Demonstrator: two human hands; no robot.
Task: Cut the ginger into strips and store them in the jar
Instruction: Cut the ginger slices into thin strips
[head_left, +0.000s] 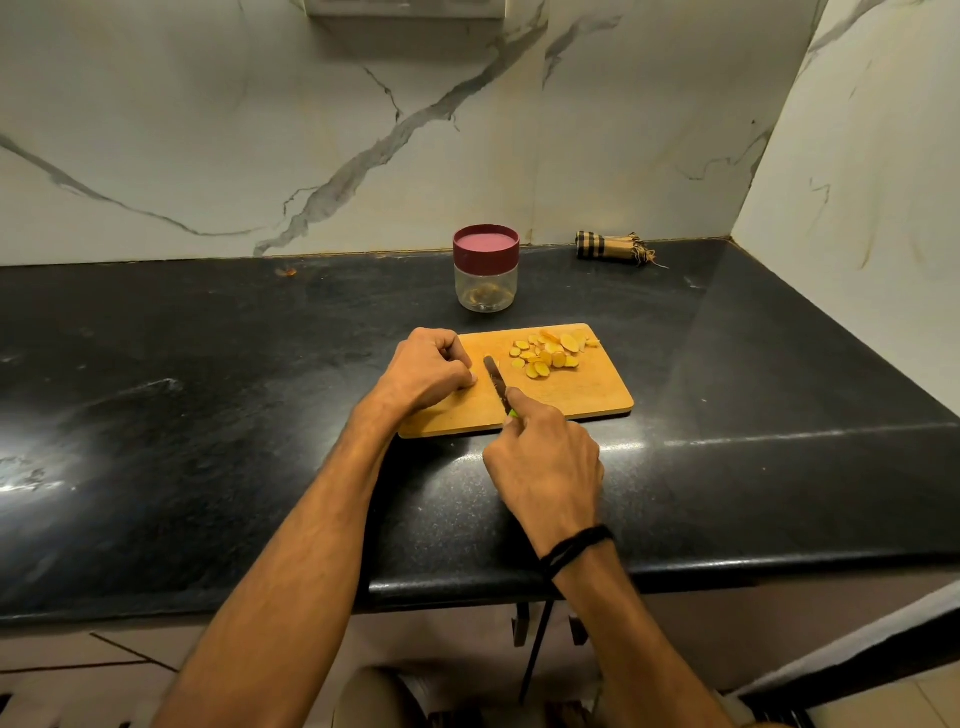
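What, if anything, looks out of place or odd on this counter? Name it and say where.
One small orange scrap lies alone on the counter by the wall, well left of the cutting board; nothing else looks spilled or damaged.

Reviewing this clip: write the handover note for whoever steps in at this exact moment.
Left hand: fingers curled on the cutting board beside the knife; any ginger under them is hidden.
Right hand: grips the knife, blade on the board.
Ginger slices: piled at the board's far right.
Jar: behind the board, lid on.
Done: slices cut.
Left: cut strips, open jar, fill it.
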